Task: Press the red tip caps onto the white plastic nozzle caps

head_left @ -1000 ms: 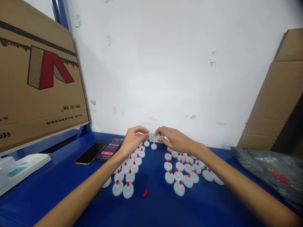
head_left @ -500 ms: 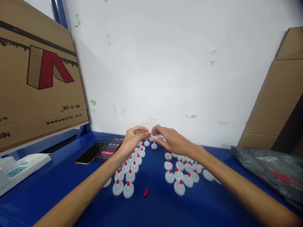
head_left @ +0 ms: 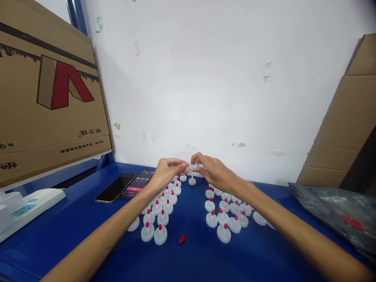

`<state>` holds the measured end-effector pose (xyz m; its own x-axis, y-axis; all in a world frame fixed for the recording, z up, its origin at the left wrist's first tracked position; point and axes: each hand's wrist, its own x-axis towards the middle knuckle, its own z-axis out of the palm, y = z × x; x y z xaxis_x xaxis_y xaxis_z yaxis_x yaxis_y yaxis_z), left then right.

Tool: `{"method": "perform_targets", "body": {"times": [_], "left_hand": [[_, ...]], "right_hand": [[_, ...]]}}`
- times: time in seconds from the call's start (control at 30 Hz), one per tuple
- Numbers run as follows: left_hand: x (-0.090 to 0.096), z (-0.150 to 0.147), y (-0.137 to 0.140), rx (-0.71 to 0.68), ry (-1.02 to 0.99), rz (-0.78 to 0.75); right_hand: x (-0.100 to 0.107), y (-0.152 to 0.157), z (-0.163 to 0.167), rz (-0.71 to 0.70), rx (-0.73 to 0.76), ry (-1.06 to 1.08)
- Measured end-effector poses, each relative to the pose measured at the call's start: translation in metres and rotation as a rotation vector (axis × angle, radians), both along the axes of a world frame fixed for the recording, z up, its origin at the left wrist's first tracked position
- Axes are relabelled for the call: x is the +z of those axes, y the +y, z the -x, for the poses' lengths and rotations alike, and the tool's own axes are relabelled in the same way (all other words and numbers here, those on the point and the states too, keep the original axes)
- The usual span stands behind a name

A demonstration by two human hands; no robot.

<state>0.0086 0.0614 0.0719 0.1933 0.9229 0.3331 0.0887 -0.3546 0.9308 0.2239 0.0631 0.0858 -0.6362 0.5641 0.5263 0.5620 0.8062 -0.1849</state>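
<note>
Head view only. Hands meet at far side of blue table (head_left: 73, 231), just above the caps. Left hand (head_left: 167, 173) and right hand (head_left: 212, 171) both pinch a small clear piece (head_left: 194, 169) between fingertips, one on each end; piece held in air, close to the wall (head_left: 205, 78), over the gap between the two cap groups.

Progress, judged from layout: many white caps w/ red tips already standing, left group (head_left: 160, 209) on the phone side of the gap, right group (head_left: 227, 213) on the far side from the phones. One white cap w/o red tip (head_left: 192, 181) stands alone right under the clear piece. One loose red tip (head_left: 181, 239) lies in the gap, nearest the camera, not fitted. Looks well along; total left cannot tell.

Phones: two (head_left: 126, 187), beside left group; one screen shows a timer. Power strip (head_left: 20, 207) further left of phones. Cardboard box (head_left: 49, 90) above it.

Hard to make out: what the clear piece is (blurred, partly behind fingers). Grey bag (head_left: 337, 213), well right of phones, cut by frame edge; contents unclear, some red inside. Right forearm covers part of right group.
</note>
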Motion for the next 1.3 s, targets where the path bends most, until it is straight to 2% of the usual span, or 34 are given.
{"method": "perform_targets", "body": {"times": [0.13,0.43,0.6,0.8,1.0,1.13,1.2,1.3], "left_hand": [[-0.004,0.000,0.005,-0.041,0.147,-0.047],[-0.016,-0.006,0.007,0.008,0.305,-0.122],[-0.019,-0.006,0.009,-0.043,0.314,-0.121],[-0.013,-0.002,0.010,-0.080,0.380,-0.154],[-0.009,-0.003,0.007,0.038,0.561,-0.266],[-0.005,-0.005,-0.006,0.101,0.708,-0.342],[0.000,-0.004,-0.015,-0.016,0.821,-0.320],[0.010,0.000,-0.029,-0.340,1.027,-0.124]], "right_hand": [[-0.001,0.000,0.000,-0.005,0.003,-0.043],[-0.020,0.009,0.008,-0.047,-0.005,-0.160],[-0.018,0.009,0.007,-0.069,0.012,-0.190],[-0.011,0.005,0.007,-0.102,-0.004,-0.208],[-0.009,0.006,0.003,-0.068,0.009,-0.270],[-0.014,0.014,-0.007,-0.017,-0.060,-0.317],[-0.016,0.021,-0.013,0.007,-0.110,-0.342],[-0.021,0.032,-0.023,0.039,-0.177,-0.384]]}}
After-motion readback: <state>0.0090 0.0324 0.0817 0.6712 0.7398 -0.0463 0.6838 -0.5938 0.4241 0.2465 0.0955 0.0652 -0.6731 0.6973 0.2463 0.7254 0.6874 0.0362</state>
